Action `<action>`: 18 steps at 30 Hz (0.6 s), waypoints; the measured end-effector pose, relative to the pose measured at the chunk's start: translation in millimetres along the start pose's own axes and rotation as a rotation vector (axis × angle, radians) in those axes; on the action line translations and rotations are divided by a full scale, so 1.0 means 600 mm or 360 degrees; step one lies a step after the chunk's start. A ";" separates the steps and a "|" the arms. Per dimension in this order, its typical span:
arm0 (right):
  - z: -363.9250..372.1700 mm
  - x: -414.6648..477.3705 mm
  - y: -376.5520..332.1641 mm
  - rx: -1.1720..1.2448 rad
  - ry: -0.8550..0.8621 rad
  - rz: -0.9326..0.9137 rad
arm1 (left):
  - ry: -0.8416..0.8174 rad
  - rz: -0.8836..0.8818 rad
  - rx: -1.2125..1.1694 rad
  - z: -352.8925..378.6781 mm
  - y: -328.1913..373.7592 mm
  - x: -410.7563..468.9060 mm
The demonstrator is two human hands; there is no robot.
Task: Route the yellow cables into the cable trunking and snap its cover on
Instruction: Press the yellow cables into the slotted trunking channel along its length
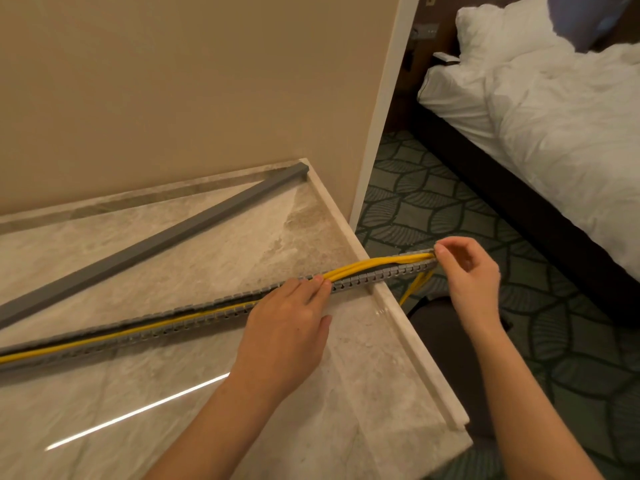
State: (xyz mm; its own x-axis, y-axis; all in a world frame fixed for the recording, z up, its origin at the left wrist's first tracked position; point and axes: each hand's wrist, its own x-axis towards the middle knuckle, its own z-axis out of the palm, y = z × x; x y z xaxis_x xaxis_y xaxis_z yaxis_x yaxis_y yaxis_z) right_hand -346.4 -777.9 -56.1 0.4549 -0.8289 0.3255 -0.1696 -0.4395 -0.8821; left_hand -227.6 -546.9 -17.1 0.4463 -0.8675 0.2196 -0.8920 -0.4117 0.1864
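your left hand (287, 327), fingers straight, presses the yellow cables (374, 263) into the trunking (194, 322); your right hand (474, 275) pinches its end to steady it

open grey slotted trunking (363, 279) lies diagonally on a marble counter (311, 393), right end overhanging; yellow cables (374, 263) run inside it, bulging there; grey cover (156, 242) lies apart behind.

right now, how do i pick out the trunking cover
Look at the marble counter against the beige wall. The cover is the plain grey bar lying nearest the wall; unlike the slotted trunking, it holds no yellow cables.
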 end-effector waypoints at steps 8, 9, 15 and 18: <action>0.028 -0.071 -0.085 -0.0819 -0.0525 -0.0991 | 0.0007 0.0018 -0.0053 -0.002 0.002 0.000; 0.034 -0.080 -0.086 -0.0853 -0.0559 -0.0995 | -0.0005 0.0024 -0.0059 -0.003 0.002 0.000; 0.045 -0.109 -0.091 -0.1119 -0.0579 -0.0866 | -0.0116 0.0079 0.0024 -0.007 0.004 0.005; 0.039 -0.091 -0.099 -0.1104 -0.0608 -0.0773 | -0.0117 0.0061 0.0049 -0.007 0.006 0.011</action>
State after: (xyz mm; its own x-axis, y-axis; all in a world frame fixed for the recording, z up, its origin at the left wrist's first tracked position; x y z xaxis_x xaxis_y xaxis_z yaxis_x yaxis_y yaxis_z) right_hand -341.1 -698.3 -29.3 0.8490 -0.3840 0.3629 -0.3144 -0.9192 -0.2371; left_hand -227.5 -552.7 -11.0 0.4061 -0.9006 0.1547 -0.9108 -0.3850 0.1492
